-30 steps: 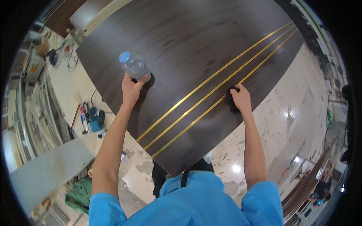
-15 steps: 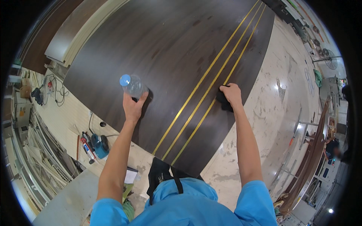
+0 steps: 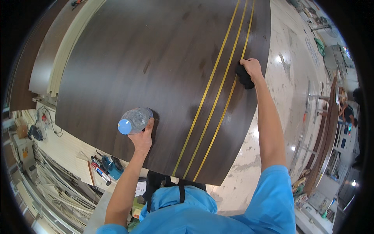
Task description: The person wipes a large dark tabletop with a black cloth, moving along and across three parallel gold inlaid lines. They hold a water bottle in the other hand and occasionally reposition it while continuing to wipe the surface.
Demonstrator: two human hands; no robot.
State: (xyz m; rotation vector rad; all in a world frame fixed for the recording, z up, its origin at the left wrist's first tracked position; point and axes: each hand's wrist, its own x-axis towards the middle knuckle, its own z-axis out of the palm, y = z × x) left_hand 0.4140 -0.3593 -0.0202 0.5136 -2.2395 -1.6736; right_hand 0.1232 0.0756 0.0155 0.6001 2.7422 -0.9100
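Left hand [image 3: 142, 138] wraps round a bottle [image 3: 135, 118], left of centre; right hand [image 3: 253, 69], closed over a black cloth [image 3: 244, 77], upper right, has moved up the rightmost stripe [image 3: 247, 37], reaching a farther stretch.

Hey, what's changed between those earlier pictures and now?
The right hand has moved the black cloth farther up the yellow strips, away from the person. The bottle has tipped: its blue cap points down-left in the picture instead of up-left. The view has turned, so the strips look steeper. Unchanged: the left hand grips the bottle; nothing was let go.
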